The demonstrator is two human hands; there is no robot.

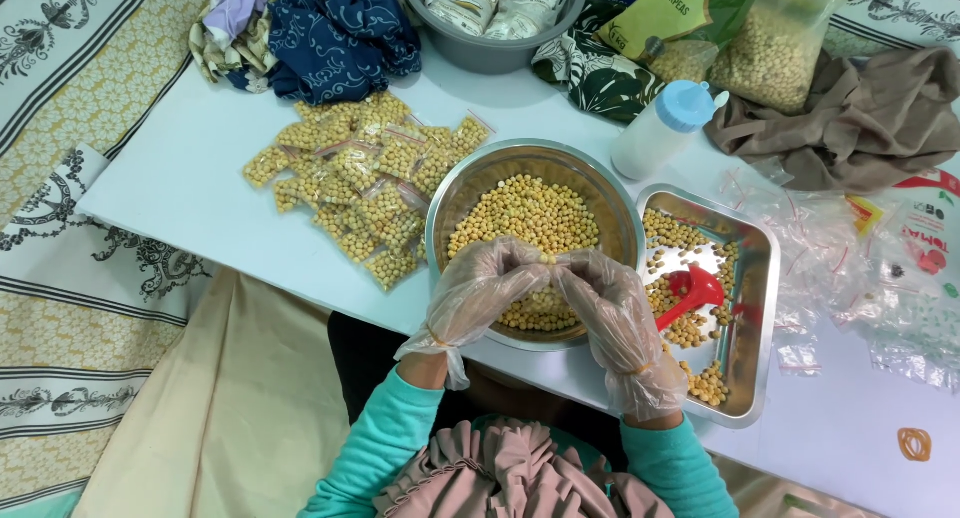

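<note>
Head view: white table (250, 208) over patterned bedding, steel bowl of chickpeas (535, 240) as landmark. Left hand (478, 290) and right hand (612, 313), both in clear gloves, meet fingertip to fingertip above the bowl's near rim, pinching a small clear bag (556, 262) between them, long axis left-right, equally close to both. Pile of filled bags (360, 183) left of bowl, steel tray (752, 278) with red scoop (692, 293) right of it
</note>
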